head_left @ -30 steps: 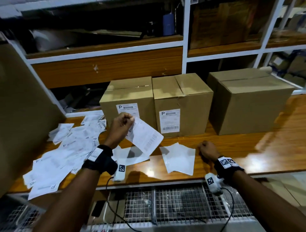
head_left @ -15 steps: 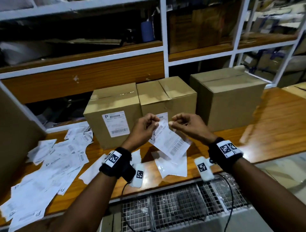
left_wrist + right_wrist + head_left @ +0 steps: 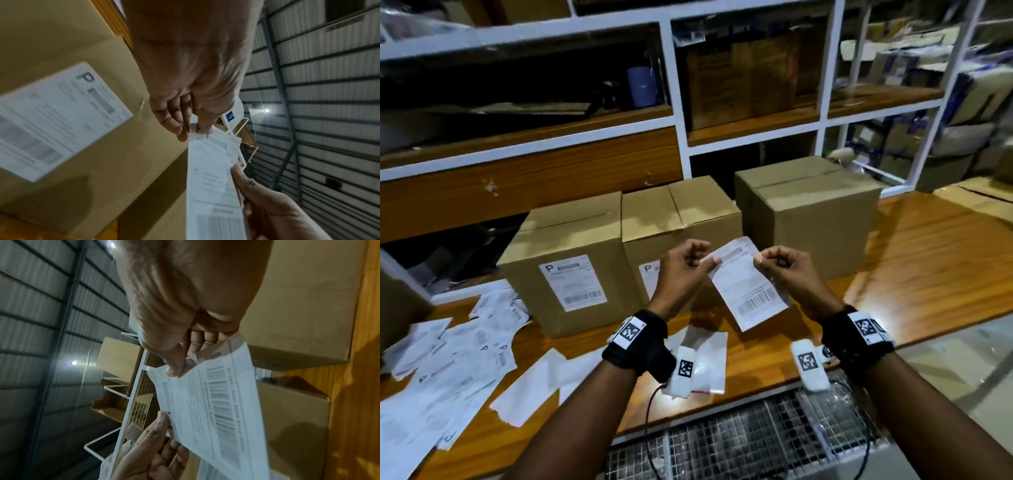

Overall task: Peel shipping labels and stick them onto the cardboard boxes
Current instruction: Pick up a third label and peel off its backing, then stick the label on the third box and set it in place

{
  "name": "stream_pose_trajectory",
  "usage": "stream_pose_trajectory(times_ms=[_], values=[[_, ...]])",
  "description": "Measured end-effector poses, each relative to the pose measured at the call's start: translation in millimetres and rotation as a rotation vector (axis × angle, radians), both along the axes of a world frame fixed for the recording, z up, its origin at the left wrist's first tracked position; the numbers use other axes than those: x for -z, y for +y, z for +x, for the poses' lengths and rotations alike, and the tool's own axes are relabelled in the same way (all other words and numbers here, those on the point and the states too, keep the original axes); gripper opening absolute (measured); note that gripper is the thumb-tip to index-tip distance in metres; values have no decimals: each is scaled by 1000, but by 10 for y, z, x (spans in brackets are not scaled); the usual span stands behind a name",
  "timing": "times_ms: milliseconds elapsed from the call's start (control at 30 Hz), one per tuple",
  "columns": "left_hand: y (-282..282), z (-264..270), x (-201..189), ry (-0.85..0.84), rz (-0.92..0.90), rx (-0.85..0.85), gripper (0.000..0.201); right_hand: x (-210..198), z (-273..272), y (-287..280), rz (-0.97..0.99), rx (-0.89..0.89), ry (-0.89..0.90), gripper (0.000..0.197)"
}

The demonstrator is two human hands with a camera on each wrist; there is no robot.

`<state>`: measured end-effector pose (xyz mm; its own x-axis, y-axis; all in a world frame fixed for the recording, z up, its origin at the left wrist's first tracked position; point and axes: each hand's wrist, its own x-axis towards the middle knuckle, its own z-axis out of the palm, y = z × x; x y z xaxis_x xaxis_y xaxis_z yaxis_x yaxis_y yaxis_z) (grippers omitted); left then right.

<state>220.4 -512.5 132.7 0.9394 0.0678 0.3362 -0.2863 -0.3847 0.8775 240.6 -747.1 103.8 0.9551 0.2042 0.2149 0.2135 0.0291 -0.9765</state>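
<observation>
A white shipping label [image 3: 748, 284] with a barcode hangs in the air in front of the boxes. My left hand [image 3: 685, 270] pinches its upper left edge and my right hand [image 3: 784, 270] pinches its upper right corner. The wrist views show the same label [image 3: 211, 175] [image 3: 216, 402] held between thumb and fingers of each hand. Three cardboard boxes stand on the wooden bench: the left box [image 3: 571, 253] bears a label [image 3: 573, 282], the middle box [image 3: 681, 219] has a label partly hidden by my left hand, and the right box [image 3: 811, 212] shows a bare front.
Several loose labels [image 3: 448, 363] lie scattered on the bench [image 3: 928, 267] at the left. Blank backing sheets [image 3: 709, 359] lie near the front edge under my wrists. White-framed shelves [image 3: 678, 102] rise behind the boxes. A wire grid [image 3: 739, 448] sits below the bench.
My right hand rose from the bench and took hold of the label beside my left hand. Both hands have lifted the label slightly higher, and the head view has shifted right.
</observation>
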Motion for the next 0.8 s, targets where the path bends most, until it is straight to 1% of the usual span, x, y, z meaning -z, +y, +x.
stream_pose_trajectory(times_ms=[67,100,167,233,267,300,367,400,433,500,600,633,733,800], values=[[-225,122,24,19,-68,-11,8,2,96,-201,56,1,8,32],[-324,176,37,39,-98,-17,6,13,137,-288,75,0,14,31],[-544,291,60,60,-128,-14,7,52,221,-505,106,-14,30,25],[-752,362,83,35,-111,4,9,112,307,-730,88,-7,32,23],[-840,381,94,22,-99,17,9,137,342,-824,54,18,30,27],[-922,398,99,15,-86,32,9,155,377,-909,16,56,36,38],[-1109,431,118,12,-55,54,10,195,449,-1078,-40,143,47,66],[-1209,458,116,10,-36,58,10,205,492,-1153,-71,186,24,75],[-1291,476,111,9,-17,60,9,218,524,-1208,-110,230,-12,79],[-1448,542,91,10,2,63,8,227,595,-1315,-161,310,-78,74],[-1636,632,77,5,33,76,8,219,710,-1459,-175,391,-157,52],[-1693,667,73,8,50,73,8,221,755,-1514,-146,386,-167,43],[-1807,758,72,12,92,67,8,240,855,-1624,-45,286,-162,19],[-1862,817,75,14,90,65,8,259,913,-1681,-21,262,-164,13]])
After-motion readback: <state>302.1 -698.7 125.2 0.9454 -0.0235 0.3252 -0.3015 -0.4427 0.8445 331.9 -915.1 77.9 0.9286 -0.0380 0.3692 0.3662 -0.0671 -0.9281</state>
